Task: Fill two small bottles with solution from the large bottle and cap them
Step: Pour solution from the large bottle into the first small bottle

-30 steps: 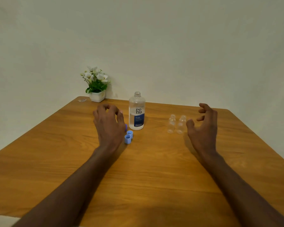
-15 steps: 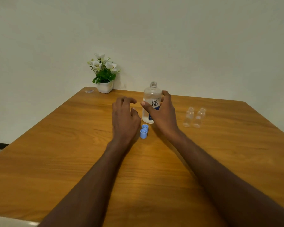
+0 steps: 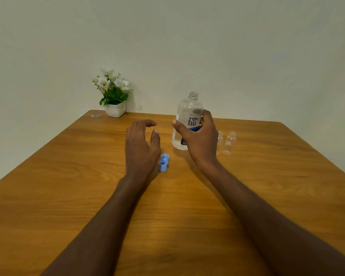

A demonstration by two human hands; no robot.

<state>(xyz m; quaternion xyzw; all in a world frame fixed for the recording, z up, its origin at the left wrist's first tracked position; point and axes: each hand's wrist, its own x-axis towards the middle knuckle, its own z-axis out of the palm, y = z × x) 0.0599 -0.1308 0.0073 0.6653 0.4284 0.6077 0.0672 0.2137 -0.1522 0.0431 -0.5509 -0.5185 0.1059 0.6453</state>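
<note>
The large clear bottle (image 3: 190,110), uncapped and with a white and blue label, stands on the wooden table (image 3: 68,196). My right hand (image 3: 199,139) is wrapped around its lower half. Two small clear bottles stand just right of that hand; one (image 3: 229,143) is in full view, the other (image 3: 220,136) is partly hidden by my hand. Two blue caps (image 3: 164,162) lie on the table beside my left hand (image 3: 140,148), which hovers open with fingers curled, holding nothing.
A small white pot of white flowers (image 3: 113,94) stands at the table's far left corner, with a tiny clear scrap (image 3: 95,115) next to it. A pale wall rises behind the table.
My right hand swung left from beside the small bottles to the large bottle and closed around it. My left hand stayed near the blue caps. The camera view shifted.
</note>
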